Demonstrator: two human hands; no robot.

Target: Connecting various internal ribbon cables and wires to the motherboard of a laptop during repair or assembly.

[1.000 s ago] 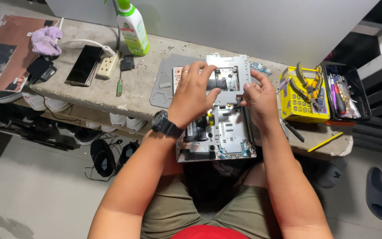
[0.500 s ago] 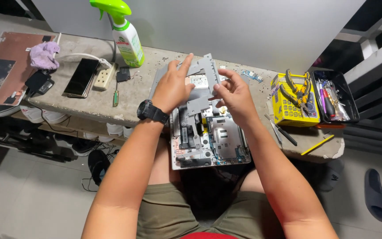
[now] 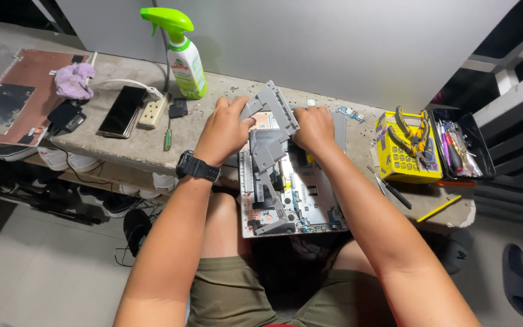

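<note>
An opened laptop base lies on the concrete bench, its near end hanging over my lap, with boards and parts exposed. Both my hands grip a grey plastic frame piece lifted and tilted above the laptop's far end. My left hand, with a black watch on the wrist, holds the frame's left top. My right hand holds its right side. The frame's lower part reaches down over the laptop's inside.
A green-capped spray bottle, a black phone, a white power strip and a screwdriver lie to the left. A yellow box with pliers and a black tool tray stand to the right.
The grey frame has come up off the laptop and tilted. Both hands rose with it, and the view shifted so the bench sits lower in frame.
</note>
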